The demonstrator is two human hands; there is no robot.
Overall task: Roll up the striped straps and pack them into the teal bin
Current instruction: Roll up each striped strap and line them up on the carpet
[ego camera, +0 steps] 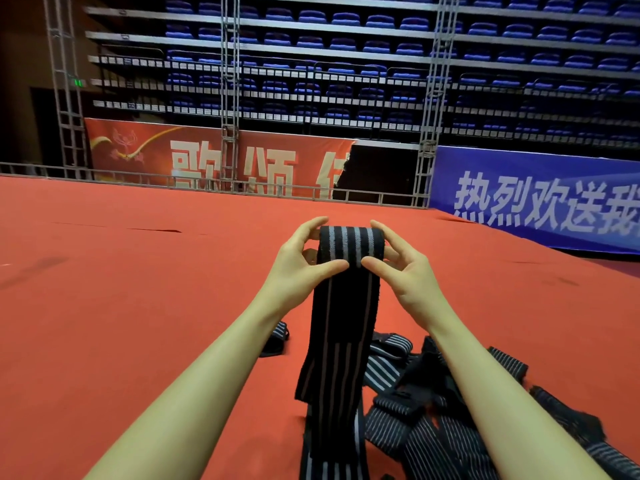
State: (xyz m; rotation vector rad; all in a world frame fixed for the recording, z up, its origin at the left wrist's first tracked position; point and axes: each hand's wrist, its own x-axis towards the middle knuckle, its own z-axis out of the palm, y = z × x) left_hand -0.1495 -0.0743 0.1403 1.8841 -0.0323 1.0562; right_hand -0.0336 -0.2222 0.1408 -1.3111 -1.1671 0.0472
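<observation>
Both hands, left hand (304, 258) and right hand (401, 265), pinch a striped strap (341, 327) at its rolled top; its tail runs off the near edge, beside a tangled strap pile (433, 410).

Red carpet (138, 306); red banner (207, 157); blue banner (540, 199); blue seats (346, 46)

Both my bare forearms reach forward and angle in toward each other, held raised. My left hand (304, 258) and right hand (398, 261) face one another, fingers curled, thumbs pointing inward almost tip to tip, each grip pinching the rolled strap (349, 245) between them.
</observation>
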